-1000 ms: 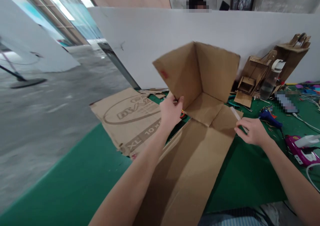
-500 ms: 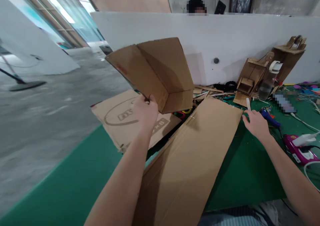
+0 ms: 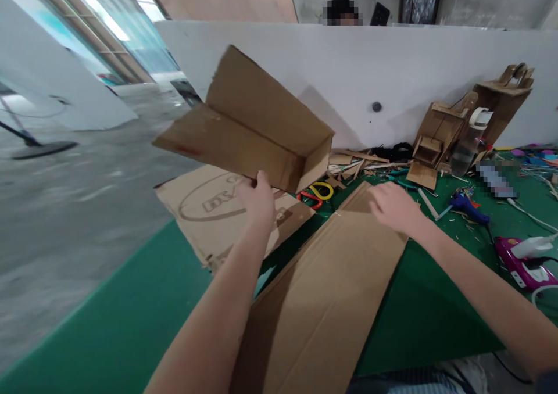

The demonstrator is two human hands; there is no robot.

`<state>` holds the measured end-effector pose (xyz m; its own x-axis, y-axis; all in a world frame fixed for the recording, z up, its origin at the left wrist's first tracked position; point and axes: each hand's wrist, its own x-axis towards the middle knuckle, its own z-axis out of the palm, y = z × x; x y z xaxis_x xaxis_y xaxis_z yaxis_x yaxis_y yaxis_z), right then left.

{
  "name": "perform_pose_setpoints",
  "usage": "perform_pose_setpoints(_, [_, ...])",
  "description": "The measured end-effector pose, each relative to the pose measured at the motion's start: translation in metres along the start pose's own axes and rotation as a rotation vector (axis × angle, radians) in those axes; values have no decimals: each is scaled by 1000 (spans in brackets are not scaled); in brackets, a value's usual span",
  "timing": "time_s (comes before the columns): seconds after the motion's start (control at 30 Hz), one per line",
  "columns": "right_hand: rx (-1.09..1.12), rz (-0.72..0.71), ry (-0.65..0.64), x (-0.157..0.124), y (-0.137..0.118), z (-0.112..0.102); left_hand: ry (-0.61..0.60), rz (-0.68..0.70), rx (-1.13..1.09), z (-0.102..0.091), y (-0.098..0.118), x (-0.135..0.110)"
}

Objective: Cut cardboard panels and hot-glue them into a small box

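Note:
My left hand (image 3: pixel 258 203) is closed on the lower edge of a folded cardboard piece (image 3: pixel 261 126), holding it tilted above the table. Beneath it lies a flat printed cardboard piece (image 3: pixel 204 208) with an oval mark. A long cardboard sheet (image 3: pixel 331 278) stretches from the near edge towards the back. At its far end my right hand (image 3: pixel 394 208) has its fingers bent together over the edge, covering the far right corner. Between the cardboard pieces, scissors (image 3: pixel 321 192) with yellow and red handles show just behind the left hand.
The green table (image 3: pixel 440 301) carries a blue glue gun (image 3: pixel 469 207), a water bottle (image 3: pixel 468 141), a phone (image 3: pixel 497 179) and a magenta power strip (image 3: pixel 523 263) at the right. Wooden-looking cardboard models (image 3: pixel 444 126) lean on the white partition (image 3: pixel 270 51). A person's head shows behind it.
The folded cardboard piece has turned and tipped leftward in my left hand. My right hand has moved left from the long sheet's right corner to its far end. The scissors show more fully.

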<state>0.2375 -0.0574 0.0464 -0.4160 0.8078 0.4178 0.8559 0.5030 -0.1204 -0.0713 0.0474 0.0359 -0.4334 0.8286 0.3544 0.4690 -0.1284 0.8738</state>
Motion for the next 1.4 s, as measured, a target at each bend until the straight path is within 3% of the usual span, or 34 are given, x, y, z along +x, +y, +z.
perform_pose_setpoints(0.07, [59, -109, -152, 40, -23, 14, 2, -79, -141, 7, 0, -2])
perform_pose_setpoints(0.13, [68, -30, -274, 74, -40, 32, 11, -173, -292, 12, -1, -3])
perform_pose_setpoints(0.23, [61, 27, -344, 104, -55, 59, -10, -325, -645, 15, -3, -3])
perform_pose_setpoints(0.33, [30, 58, -353, 112, -63, 78, -48, -388, -865, 19, -5, -4])
perform_pose_setpoints(0.57, [-38, 28, -332, 112, -76, 99, -50, -379, -892, 33, -8, -7])
perform_pose_setpoints(0.9, [-19, 52, -424, 127, -82, 96, -22, -343, -874, 31, -15, -7])
perform_pose_setpoints(1.13, [-41, 197, -533, 131, -79, 84, -75, -412, -866, 29, -27, -9])
perform_pose_setpoints(1.23, [-53, 202, -582, 135, -79, 77, -71, -404, -857, 28, -28, -10])
perform_pose_setpoints(1.4, [-90, 179, -548, 129, -74, 60, -24, -403, -888, 26, -24, -10])
